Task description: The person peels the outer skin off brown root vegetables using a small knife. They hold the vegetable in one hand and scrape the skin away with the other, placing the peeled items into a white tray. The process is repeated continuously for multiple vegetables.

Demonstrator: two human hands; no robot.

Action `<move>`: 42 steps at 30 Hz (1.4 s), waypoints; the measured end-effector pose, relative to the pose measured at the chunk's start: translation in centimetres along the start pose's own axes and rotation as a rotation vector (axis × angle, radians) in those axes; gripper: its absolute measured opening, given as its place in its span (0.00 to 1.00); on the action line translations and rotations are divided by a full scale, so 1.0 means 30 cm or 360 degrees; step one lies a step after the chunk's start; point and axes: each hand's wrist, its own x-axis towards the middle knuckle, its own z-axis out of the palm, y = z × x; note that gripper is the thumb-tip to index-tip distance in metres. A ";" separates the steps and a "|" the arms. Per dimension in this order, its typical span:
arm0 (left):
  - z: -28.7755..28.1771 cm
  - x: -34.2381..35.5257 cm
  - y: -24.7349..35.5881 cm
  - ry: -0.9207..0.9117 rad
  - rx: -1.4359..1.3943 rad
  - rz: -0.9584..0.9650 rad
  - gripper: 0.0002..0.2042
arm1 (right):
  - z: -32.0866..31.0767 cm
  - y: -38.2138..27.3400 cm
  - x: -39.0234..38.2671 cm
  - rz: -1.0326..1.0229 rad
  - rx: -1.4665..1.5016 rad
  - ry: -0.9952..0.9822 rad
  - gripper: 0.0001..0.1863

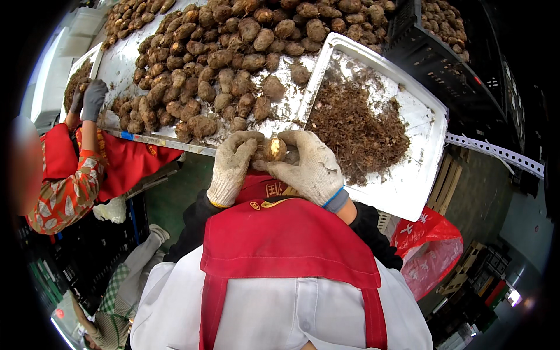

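Observation:
My left hand, in a soiled whitish knit glove, is closed on the left side of a brown hairy taro corm that has a pale, skinless patch. My right hand, gloved the same way with a blue cuff edge, holds the corm from the right, fingers curled round it. Both hands are just in front of the metal table's edge. Right of them a white tray holds loose brown fibrous scraps. Beyond the hands many corms lie heaped on the table.
A co-worker at the left works with gloved hands by another tray. A person is at the lower left. Black crates stand at the upper right, above a perforated metal strip. A red plastic bag sits below the tray.

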 end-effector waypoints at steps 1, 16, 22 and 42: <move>0.002 0.003 0.006 0.0028 0.0086 0.0029 0.13 | -0.003 -0.001 0.001 0.0001 -0.0018 0.0012 0.27; 0.000 0.041 -0.044 -0.0605 -0.0114 -0.0056 0.19 | -0.012 0.003 -0.001 0.0049 -0.0233 -0.0197 0.27; -0.109 0.106 -0.097 -0.0125 -0.0009 -0.0322 0.18 | -0.099 0.027 0.016 0.0149 -0.0063 0.0040 0.28; 0.002 0.184 -0.118 -0.0155 0.2214 0.0620 0.17 | -0.032 0.041 0.013 -0.0028 -0.0175 -0.0062 0.23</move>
